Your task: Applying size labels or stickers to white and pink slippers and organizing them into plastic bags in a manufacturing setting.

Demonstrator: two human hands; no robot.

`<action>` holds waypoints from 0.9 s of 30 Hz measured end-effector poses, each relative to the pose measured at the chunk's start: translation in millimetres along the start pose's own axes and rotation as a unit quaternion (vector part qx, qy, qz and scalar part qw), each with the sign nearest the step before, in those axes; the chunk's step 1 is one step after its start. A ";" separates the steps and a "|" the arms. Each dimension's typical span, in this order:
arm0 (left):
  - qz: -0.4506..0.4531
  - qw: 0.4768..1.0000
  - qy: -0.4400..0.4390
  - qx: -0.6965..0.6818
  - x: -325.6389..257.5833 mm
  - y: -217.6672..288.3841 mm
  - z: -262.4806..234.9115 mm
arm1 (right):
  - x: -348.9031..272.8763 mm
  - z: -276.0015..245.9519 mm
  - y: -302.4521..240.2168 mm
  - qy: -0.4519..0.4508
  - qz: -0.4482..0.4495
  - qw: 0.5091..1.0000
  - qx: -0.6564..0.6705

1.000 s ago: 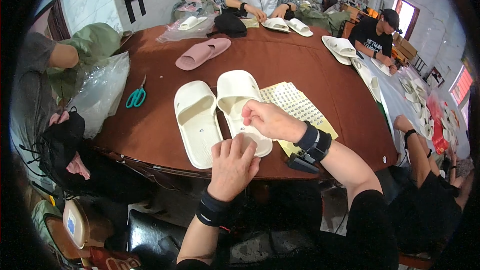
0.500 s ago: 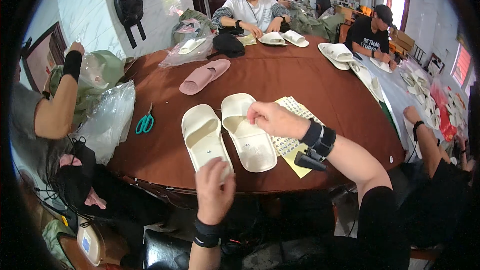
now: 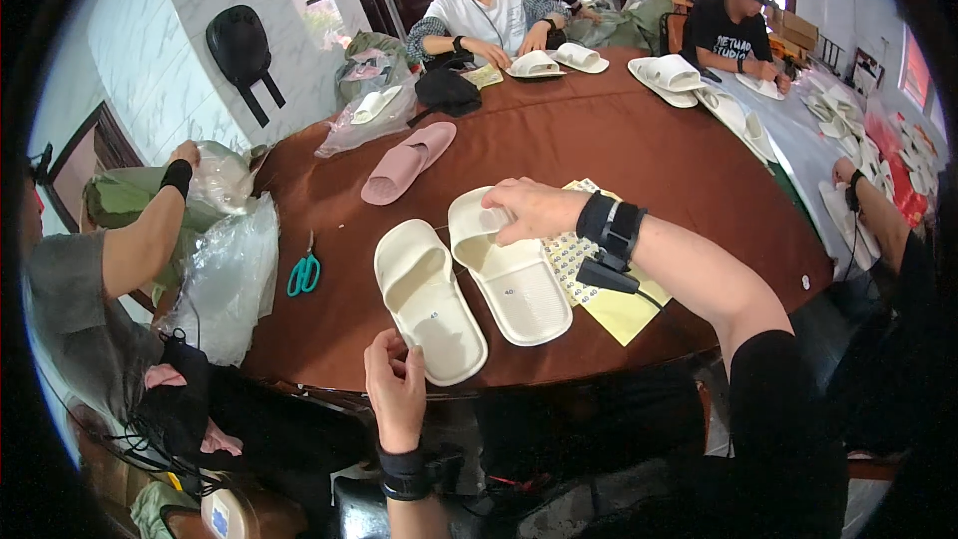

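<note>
a workshop handling slippers, by the look of it.
a broad table under brown cloth point(image 3: 569, 135) carries a pair of cream backless slippers point(image 3: 445, 341), a yellow sheet of small printed labels point(image 3: 617, 315) and teal-handled scissors point(image 3: 303, 274); white slippers point(image 3: 836, 110) lie heaped on a long grey-covered table point(image 3: 795, 132) at right, several people point(image 3: 504, 12) sit around, and bulging green cloth sacks point(image 3: 644, 25) and brown cardboard boxes point(image 3: 795, 30) stand behind.

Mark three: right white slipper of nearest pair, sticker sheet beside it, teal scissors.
Right white slipper of nearest pair point(image 3: 512, 274), head view: insole.
Sticker sheet point(image 3: 619, 315), head view: bare yellow lower part.
Teal scissors point(image 3: 304, 276), head view: handles.
</note>
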State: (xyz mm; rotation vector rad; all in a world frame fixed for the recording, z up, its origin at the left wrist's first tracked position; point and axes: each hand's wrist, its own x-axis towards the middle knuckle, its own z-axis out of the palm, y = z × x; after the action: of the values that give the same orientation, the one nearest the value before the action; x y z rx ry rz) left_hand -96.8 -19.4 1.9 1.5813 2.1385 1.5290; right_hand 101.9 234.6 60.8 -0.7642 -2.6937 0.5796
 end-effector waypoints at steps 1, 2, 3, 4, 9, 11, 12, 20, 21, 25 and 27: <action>0.019 1.000 -0.018 0.007 5.0 1.3 -2.5 | 2.0 -2.3 0.8 -0.017 -0.006 1.000 -0.008; 0.023 0.999 -0.019 0.012 9.7 -4.6 -5.4 | 5.4 -3.4 -0.6 -0.013 -0.007 1.000 -0.004; 0.022 0.999 -0.032 0.006 15.4 -14.6 -8.1 | 9.1 -4.4 -2.8 -0.035 -0.002 0.999 -0.008; 0.021 0.999 -0.044 0.000 20.4 -20.2 -11.2 | 12.4 -4.6 -4.8 -0.058 0.003 0.998 -0.012; 0.003 0.995 -0.095 0.019 34.0 -16.1 -11.8 | 23.1 0.7 -3.3 -0.094 0.024 0.995 -0.021; 0.007 0.995 -0.095 -0.003 39.6 -13.7 -7.2 | 24.0 -1.0 -6.5 -0.068 0.010 0.997 -0.022; 0.006 0.995 -0.095 -0.003 41.3 -14.4 -6.6 | 21.7 -2.4 -11.1 -0.069 0.010 0.997 -0.021; 0.011 0.999 -0.016 -0.032 41.0 -32.5 0.0 | 13.3 -24.7 -30.2 0.129 -0.057 0.989 -0.032; 0.027 1.000 0.006 -0.004 40.8 -32.7 -0.3 | 12.9 -31.5 -33.6 0.158 -0.068 0.985 -0.017; -0.068 0.998 0.002 -0.018 39.0 -32.8 -2.2 | 10.6 -58.2 -32.6 0.298 -0.072 0.952 -0.001; -0.063 0.998 0.007 -0.029 37.4 -36.3 -3.5 | 5.5 -82.7 -32.3 0.363 -0.089 0.927 -0.007</action>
State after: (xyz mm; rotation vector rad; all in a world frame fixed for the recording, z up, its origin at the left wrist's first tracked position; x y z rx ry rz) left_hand -141.0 7.5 -5.6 1.3946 2.1346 1.5516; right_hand 113.8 237.2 149.0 -0.5756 -2.0413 0.1736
